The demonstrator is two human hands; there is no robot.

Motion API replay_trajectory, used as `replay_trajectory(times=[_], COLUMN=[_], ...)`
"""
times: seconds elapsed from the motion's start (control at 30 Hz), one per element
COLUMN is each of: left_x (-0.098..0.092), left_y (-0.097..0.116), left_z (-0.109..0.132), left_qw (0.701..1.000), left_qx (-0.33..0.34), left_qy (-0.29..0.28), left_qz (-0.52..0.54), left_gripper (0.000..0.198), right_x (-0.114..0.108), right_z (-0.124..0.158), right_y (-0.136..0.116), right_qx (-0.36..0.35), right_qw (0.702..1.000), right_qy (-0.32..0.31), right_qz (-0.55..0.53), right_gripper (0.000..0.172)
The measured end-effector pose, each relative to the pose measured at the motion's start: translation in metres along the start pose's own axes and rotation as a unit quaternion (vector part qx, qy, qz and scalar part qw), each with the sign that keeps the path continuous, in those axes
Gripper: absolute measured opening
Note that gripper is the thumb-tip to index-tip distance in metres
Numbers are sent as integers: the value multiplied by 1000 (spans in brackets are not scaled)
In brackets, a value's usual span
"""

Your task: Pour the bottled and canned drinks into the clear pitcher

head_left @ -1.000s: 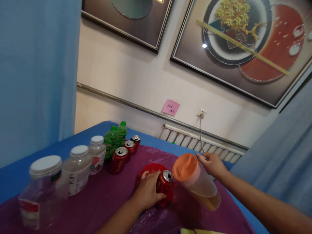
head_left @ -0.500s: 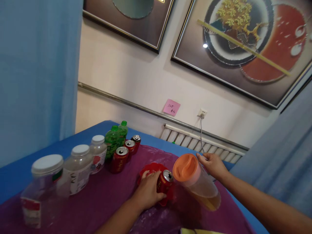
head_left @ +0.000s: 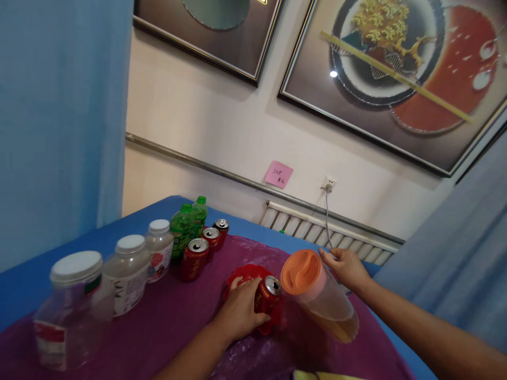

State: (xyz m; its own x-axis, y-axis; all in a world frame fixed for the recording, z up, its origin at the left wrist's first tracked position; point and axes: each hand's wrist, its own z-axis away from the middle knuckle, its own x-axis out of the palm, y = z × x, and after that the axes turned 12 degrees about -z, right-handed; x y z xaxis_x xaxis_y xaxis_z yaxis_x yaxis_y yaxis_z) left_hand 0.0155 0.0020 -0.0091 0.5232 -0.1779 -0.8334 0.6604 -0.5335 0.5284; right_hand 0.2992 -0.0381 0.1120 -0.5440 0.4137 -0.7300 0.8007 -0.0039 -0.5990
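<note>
My left hand (head_left: 238,310) is wrapped round a red drink can (head_left: 268,296) that stands on a red plate (head_left: 246,275) on the purple sheet. My right hand (head_left: 347,266) grips the handle side of a clear pitcher (head_left: 320,297) with an orange lid (head_left: 301,272); the pitcher holds amber liquid and stands just right of the can, nearly touching it.
Along the left stand three clear jars with white lids (head_left: 75,303), two green bottles (head_left: 182,228) and three more red cans (head_left: 195,257). The table has a blue cloth (head_left: 91,235) under the purple sheet (head_left: 174,322). Blue curtains hang on both sides; a radiator (head_left: 328,235) runs along the wall.
</note>
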Motion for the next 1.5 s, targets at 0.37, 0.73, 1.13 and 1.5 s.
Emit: replay_trajectory(times=[0.37, 0.73, 1.13, 1.5], left_x=[4, 0, 4, 2], left_y=[-3, -1, -4, -2], left_z=[0, 0, 0, 0], left_qw=[1000, 1000, 1000, 1000], left_qx=[8, 7, 11, 4], left_qy=[13, -2, 9, 5], left_qz=[3, 3, 10, 6], left_gripper=[83, 85, 83, 85], right_x=[-2, -2, -2, -2], right_z=[2, 0, 1, 2], right_y=[-3, 2, -1, -2], right_qx=[12, 10, 9, 11], right_qw=[1000, 1000, 1000, 1000], right_qy=[-6, -6, -4, -6], right_qz=[1, 2, -1, 1], right_gripper=[51, 52, 53, 51])
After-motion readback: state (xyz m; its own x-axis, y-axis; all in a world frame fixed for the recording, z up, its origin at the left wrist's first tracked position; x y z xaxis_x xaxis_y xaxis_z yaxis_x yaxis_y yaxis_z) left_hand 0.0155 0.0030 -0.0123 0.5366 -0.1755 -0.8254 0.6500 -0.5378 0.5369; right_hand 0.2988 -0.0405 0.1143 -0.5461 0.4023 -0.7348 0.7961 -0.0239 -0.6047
